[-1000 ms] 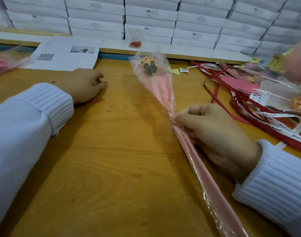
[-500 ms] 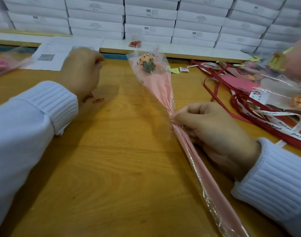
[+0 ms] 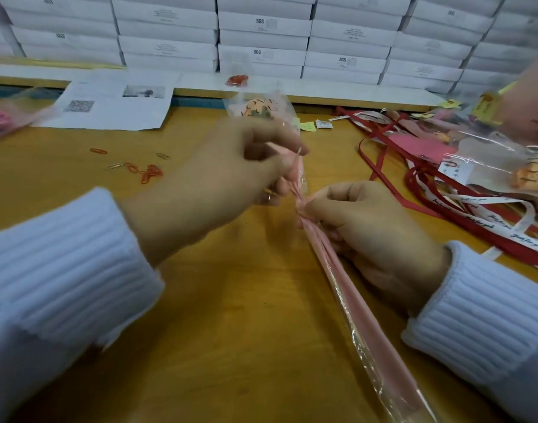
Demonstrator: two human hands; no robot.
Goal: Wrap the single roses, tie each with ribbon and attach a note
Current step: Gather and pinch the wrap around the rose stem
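From my end the right hand (image 3: 371, 227) has its grip pinched tight on the wrapped rose (image 3: 337, 270) lying on the bench (image 3: 231, 315), left hand (image 3: 218, 184) curled closed just above, pinching a paper clip (image 3: 298, 154).

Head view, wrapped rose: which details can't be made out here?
- Rose head: blurred and half hidden behind the left hand.
- What the left hand's grip holds: too small, blurred.
- Wrap bottom end: cut off by the frame's lower edge.
- Ribbon lettering: too small to read.
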